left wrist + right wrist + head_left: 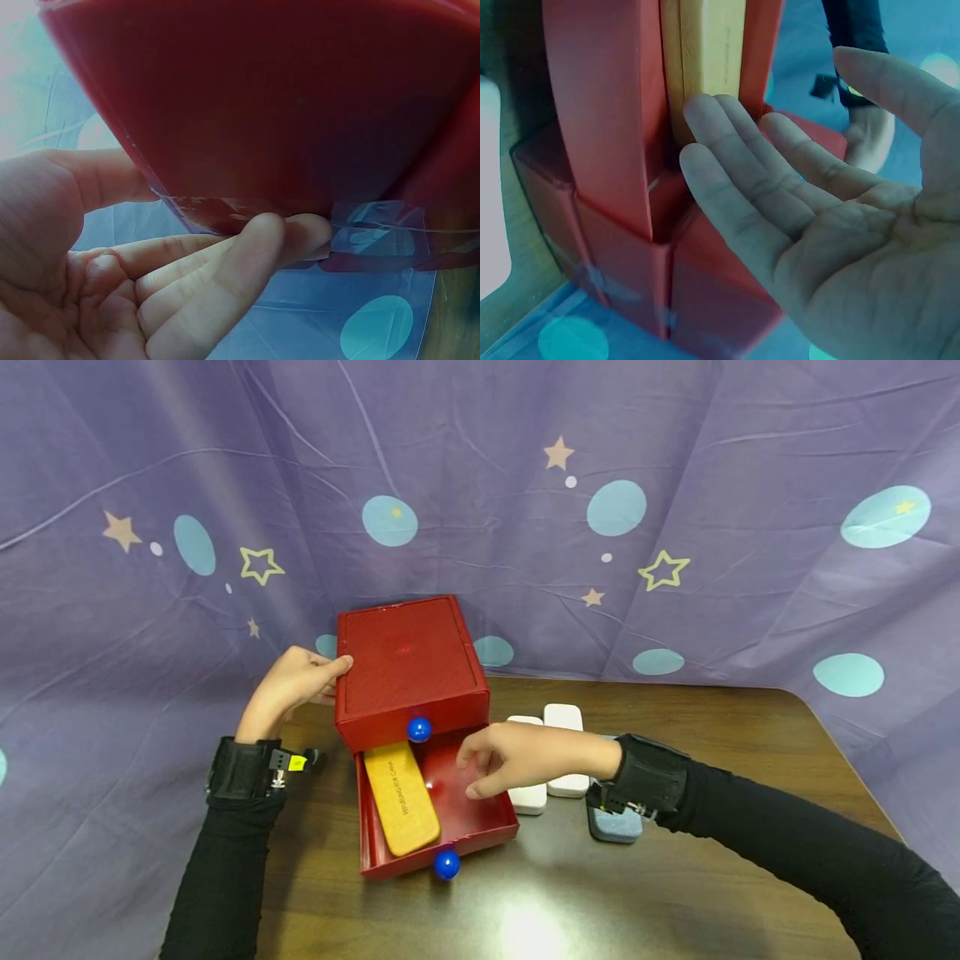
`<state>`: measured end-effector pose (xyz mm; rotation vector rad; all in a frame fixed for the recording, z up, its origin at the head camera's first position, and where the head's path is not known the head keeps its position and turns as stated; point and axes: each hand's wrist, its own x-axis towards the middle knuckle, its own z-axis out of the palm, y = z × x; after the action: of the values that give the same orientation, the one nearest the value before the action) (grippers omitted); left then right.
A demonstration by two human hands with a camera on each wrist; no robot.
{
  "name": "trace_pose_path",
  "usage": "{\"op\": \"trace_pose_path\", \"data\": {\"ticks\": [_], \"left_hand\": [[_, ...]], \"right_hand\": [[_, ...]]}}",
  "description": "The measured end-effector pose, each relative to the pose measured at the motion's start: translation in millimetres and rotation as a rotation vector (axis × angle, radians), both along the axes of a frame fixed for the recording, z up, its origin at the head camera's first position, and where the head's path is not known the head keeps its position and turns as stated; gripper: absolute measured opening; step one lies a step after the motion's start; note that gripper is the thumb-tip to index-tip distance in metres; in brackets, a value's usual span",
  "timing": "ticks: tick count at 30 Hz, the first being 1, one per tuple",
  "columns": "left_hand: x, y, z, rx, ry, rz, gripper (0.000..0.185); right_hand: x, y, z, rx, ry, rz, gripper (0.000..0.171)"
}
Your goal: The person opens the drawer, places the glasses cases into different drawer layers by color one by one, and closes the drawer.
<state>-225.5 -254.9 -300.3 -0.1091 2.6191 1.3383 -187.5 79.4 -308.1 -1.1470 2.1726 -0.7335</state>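
Drawer's (480,827) right half unobstructed

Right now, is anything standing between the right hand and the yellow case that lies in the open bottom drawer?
Nothing visible. The right hand hovers open over the bare right part of the red drawer; the yellow case lies along its left side.

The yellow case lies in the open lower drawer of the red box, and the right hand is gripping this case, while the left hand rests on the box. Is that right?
Not quite. The yellow case does lie in the lower drawer of the red box, with the left hand on the box, but the head view shows the right hand open above the drawer, holding nothing.
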Motion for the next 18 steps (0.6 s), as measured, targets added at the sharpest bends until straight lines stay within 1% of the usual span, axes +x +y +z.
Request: {"op": "trace_pose_path", "data": {"ticks": [4,8,12,15,18], "left_hand": [[0.9,1,0.9,-0.005,0.001,0.001,0.054],[1.3,1,1.7,0.002,0.000,0.001,0.054],[1.0,0,1.7,0.016,0.000,-0.001,0.054],[1.2,0,1.4,0.013,0.001,-0.002,0.054],[1.7,1,1.4,0.007,0.000,-0.004,0.054]], "right_hand": [[-3.4,20,0.9,-0.076,0.024,-0.002,0.026],[-7.6,42,-4.6,-0.140,0.065,-0.010,0.024],[-10.6,64,-13.4,-0.146,0.126,-0.057,0.024],[-12.4,81,-18.7,-0.121,0.187,-0.096,0.024],[-14.4,96,-23.3,-0.101,0.253,-0.116,0.026]]}}
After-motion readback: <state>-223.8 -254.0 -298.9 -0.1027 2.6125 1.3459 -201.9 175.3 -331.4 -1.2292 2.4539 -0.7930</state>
